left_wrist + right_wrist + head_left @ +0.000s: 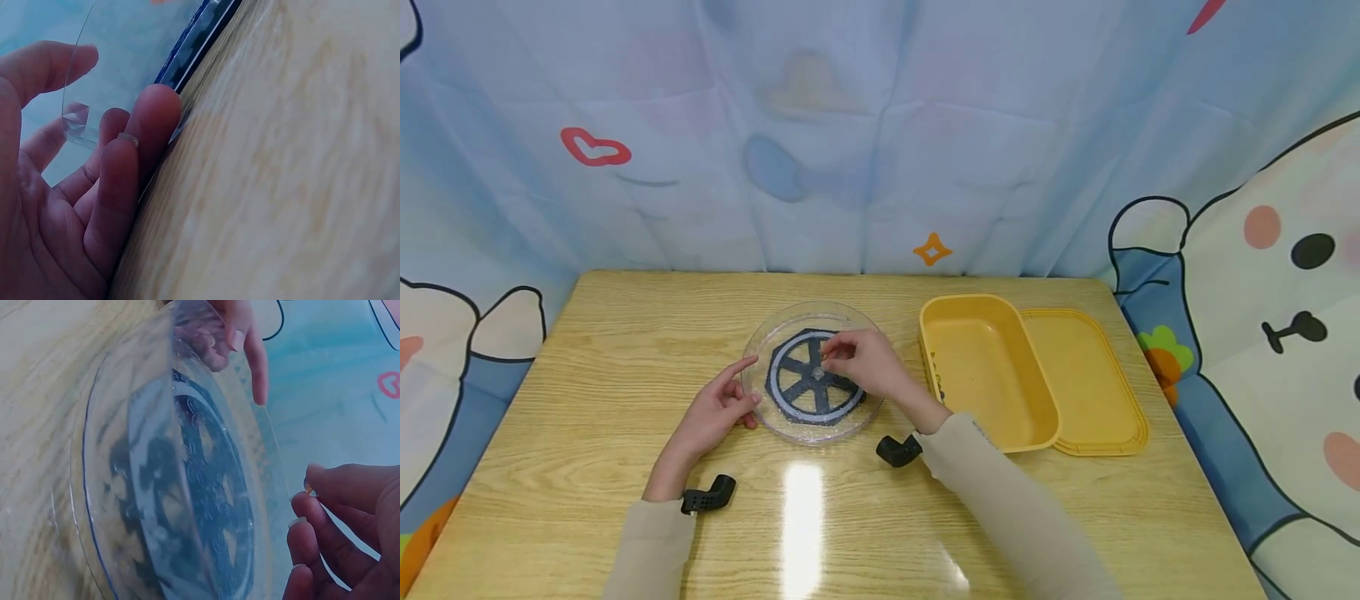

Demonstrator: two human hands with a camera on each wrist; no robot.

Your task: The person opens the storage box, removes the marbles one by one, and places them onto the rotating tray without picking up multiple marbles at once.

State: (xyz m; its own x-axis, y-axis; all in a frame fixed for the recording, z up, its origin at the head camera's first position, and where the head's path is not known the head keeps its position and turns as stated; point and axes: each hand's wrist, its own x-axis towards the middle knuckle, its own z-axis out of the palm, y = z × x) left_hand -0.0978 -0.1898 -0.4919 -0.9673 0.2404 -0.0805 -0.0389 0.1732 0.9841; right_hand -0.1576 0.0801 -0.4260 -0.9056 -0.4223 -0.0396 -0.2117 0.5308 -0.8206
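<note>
Resting on a wooden bench [625,350], a clear round plate [758,398] serves as the landmark for the scene; it sits near the middle of the bench and shows a dark six-spoked wheel pattern [811,377] with a pale ring. Over the centre of the plate, the right hand [859,363] hovers with its fingers [325,519] drawn narrow together, thumb and fingertips pinching a small object [827,353] too tiny to identify. At the plate's left edge, the left hand [718,410] lies with relaxed, nearly straight fingers [119,181], the fingertips touching the clear rim and the side of the hand resting on the bench. In the left wrist view the rim passes in front of these fingers, with a dark blue edge [200,37] just beyond. Right of the plate, just apart from it, stands a yellow tub [985,375], and its flat yellow lid [1090,383] lies touching the tub's far side. In front of the plate, toward the person, two black elbow-shaped pieces show: one [898,450] beside the right sleeve, the other [708,494] by the left sleeve. Behind the plate, past the bench edge, hangs a pale blue cartoon-printed cloth [880,125].
</note>
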